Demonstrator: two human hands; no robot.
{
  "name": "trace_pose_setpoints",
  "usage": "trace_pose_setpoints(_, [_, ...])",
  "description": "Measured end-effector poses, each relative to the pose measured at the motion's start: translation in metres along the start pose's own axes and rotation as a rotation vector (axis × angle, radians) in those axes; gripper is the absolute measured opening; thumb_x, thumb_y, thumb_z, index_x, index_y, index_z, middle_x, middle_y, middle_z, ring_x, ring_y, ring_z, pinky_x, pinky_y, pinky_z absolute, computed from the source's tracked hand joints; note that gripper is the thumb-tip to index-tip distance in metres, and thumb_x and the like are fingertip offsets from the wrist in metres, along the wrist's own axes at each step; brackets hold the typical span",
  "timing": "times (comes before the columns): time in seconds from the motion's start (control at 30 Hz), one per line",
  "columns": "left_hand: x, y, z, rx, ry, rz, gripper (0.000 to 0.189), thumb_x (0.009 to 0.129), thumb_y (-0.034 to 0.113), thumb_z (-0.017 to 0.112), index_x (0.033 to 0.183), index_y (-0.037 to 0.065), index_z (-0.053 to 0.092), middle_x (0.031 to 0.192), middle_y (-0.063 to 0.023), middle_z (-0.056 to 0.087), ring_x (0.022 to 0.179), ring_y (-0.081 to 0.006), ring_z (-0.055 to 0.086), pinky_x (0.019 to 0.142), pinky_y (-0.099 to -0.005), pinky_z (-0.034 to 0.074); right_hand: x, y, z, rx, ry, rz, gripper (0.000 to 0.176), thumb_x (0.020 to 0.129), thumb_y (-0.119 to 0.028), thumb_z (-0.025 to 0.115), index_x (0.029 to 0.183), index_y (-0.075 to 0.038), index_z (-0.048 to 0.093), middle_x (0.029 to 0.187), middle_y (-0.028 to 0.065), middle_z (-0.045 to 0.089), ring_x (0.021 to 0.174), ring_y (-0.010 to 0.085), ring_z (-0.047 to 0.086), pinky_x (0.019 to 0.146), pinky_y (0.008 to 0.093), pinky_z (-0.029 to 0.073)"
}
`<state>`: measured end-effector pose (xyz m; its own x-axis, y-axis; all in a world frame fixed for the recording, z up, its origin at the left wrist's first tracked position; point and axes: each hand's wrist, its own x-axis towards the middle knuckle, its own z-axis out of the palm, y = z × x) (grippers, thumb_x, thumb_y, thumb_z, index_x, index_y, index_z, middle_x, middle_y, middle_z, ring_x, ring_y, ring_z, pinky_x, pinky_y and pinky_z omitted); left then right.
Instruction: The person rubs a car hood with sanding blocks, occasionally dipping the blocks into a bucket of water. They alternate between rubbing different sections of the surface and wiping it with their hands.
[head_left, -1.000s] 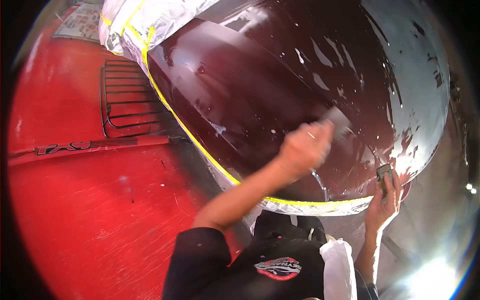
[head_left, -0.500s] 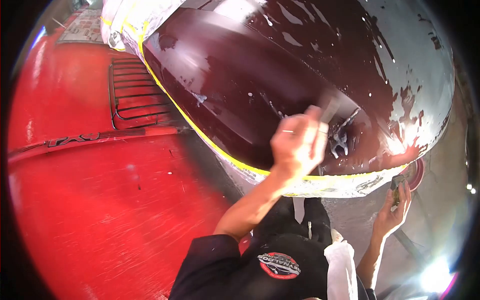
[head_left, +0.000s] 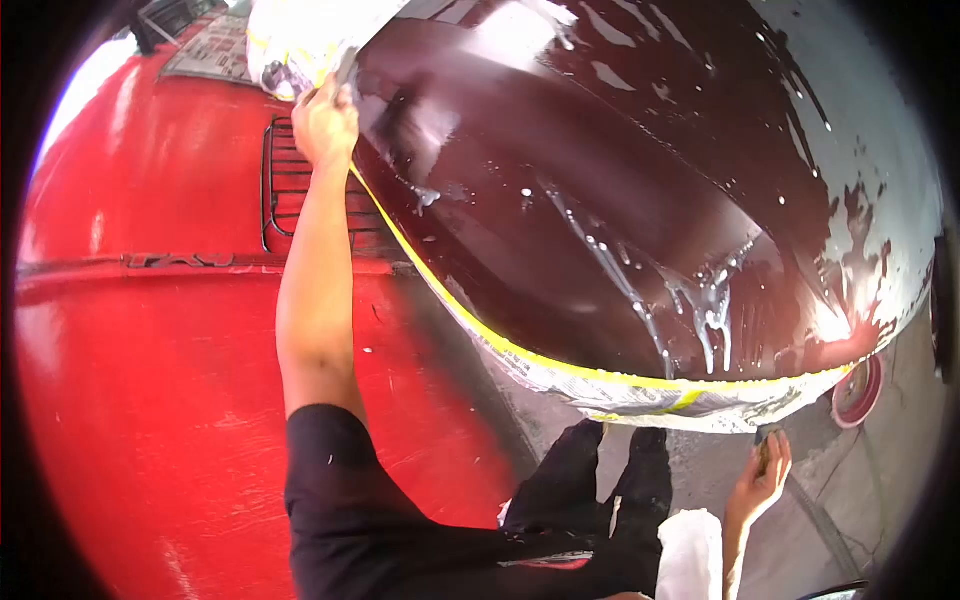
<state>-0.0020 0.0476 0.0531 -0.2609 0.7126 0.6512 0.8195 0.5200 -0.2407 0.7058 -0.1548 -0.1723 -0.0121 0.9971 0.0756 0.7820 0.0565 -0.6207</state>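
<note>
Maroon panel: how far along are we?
Done: yellow masking tape and paper edge the glossy maroon body panel, which is wet. In hand: left hand is at its upper-left corner; right hand holds a small dark block off the panel. Left, probably: milky runs and the patchy grey right side.

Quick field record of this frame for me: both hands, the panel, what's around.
Left hand: on upper end of wet dark maroon car panel, beside yellow masking tape; grip unclear
Right hand: low, off the panel, holding small dark block
Panel: milky water streaks
Nearby: black wire grille, red surface, round red bowl
</note>
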Motion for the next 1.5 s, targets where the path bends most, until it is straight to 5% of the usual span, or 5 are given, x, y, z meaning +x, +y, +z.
trace_pose_setpoints(0.53, [-0.170, 0.172, -0.099, -0.470, -0.002, 0.443, 0.008, 0.085, 0.015, 0.059, 0.078, 0.010, 0.059, 0.073, -0.0082, 0.061, 0.064, -0.0270, 0.061, 0.055, -0.0412, 0.052, -0.065, -0.085, 0.048, 0.018, -0.076, 0.090, 0.029, 0.089, -0.003, 0.063, 0.117, -0.007, 0.068, 0.125, 0.0136, 0.064, 0.113, 0.0358, 0.059, 0.095, 0.0438, 0.050])
trace_pose_setpoints(0.8, [-0.303, 0.338, -0.154, -0.997, -0.112, 0.626, 0.059, 0.075, 0.016, 0.068, 0.127, -0.010, 0.058, 0.110, -0.0190, 0.062, 0.095, -0.0281, 0.062, 0.081, -0.0365, 0.053, -0.088, -0.112, 0.032, 0.008, -0.080, 0.044, 0.035, 0.084, 0.000, 0.068, 0.118, -0.005, 0.067, 0.128, 0.0181, 0.061, 0.115, 0.0391, 0.057, 0.097, 0.0469, 0.048])
trace_pose_setpoints(1.07, [-0.252, 0.214, -0.135, -1.131, 0.134, -0.005, 0.039, 0.084, 0.008, 0.070, 0.122, 0.011, 0.066, 0.078, -0.0050, 0.063, 0.068, -0.0229, 0.061, 0.059, -0.0405, 0.050, -0.087, -0.089, 0.044, -0.015, 0.011, 0.043, 0.037, 0.082, 0.002, 0.069, 0.118, -0.005, 0.066, 0.127, 0.0167, 0.062, 0.112, 0.0382, 0.059, 0.095, 0.0458, 0.049])
trace_pose_setpoints(1.27, [-0.130, 0.006, -0.055, -0.220, 0.070, 0.046, 0.030, 0.093, 0.022, 0.068, 0.120, 0.011, 0.072, 0.102, -0.0126, 0.067, 0.092, -0.0327, 0.065, 0.081, -0.0436, 0.053, -0.090, -0.095, 0.074, 0.126, -0.082, 0.067, 0.036, 0.082, 0.002, 0.071, 0.117, -0.005, 0.065, 0.124, 0.0169, 0.062, 0.109, 0.0385, 0.060, 0.093, 0.0460, 0.050])
trace_pose_setpoints(1.5, [-0.146, 0.029, -0.037, -0.400, 0.003, 0.203, 0.035, 0.089, 0.017, 0.069, 0.122, 0.005, 0.068, 0.104, -0.0175, 0.065, 0.090, -0.0362, 0.065, 0.079, -0.0454, 0.054, -0.084, -0.079, 0.083, 0.170, -0.130, 0.056, 0.038, 0.079, 0.003, 0.073, 0.116, -0.005, 0.066, 0.123, 0.0163, 0.062, 0.109, 0.0382, 0.059, 0.091, 0.0465, 0.050])
